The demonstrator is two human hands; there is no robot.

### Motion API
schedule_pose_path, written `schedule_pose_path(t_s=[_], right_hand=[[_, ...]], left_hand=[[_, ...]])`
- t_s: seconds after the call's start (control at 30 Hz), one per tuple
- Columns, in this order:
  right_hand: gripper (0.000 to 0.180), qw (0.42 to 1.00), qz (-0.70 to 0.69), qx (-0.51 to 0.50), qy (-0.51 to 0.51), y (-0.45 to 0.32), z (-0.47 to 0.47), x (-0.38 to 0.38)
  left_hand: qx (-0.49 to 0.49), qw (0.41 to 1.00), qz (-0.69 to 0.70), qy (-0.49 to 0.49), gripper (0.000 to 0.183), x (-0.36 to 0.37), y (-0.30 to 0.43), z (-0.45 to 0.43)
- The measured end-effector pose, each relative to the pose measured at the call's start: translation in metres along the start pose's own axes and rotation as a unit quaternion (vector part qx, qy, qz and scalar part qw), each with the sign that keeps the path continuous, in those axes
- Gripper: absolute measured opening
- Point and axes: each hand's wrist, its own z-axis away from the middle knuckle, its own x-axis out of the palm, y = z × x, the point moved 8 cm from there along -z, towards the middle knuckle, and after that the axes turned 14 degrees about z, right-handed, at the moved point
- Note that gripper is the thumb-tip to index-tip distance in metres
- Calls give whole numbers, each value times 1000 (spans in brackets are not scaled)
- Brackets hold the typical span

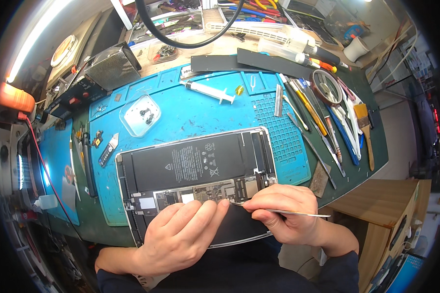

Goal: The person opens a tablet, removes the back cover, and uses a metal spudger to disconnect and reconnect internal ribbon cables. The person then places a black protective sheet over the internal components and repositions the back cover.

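An opened tablet (238, 240) lies in front of me, showing its black battery (190, 164) and a long logic board (212, 192). My right hand (284, 212) pinches a slim metal hand tool (297, 212). The tool's tip meets the lower edge of the board, close to the fingertips of my left hand (187, 234). That left hand leans over the tablet with its index fingertip at the board's edge. Its palm side is hidden, so whether it pinches something small is unclear. Part of the board and the lower battery area are covered by both hands.
Beneath the tablet is a blue silicone work mat (106, 190). Beyond it are a syringe (207, 91) and a plastic dish (141, 115) of small parts. Several tools and a brush (365, 121) lie at right, with a tape roll (326, 88). A black cable (190, 44) loops overhead.
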Motion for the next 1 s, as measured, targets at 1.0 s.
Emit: schedule_pose_path(t_s=[1.0], right_hand=[[25, 1000, -10, -13, -3, -1, 1, -1]], left_hand=[[2, 1000, -17, -23, 45, 0, 4, -2]])
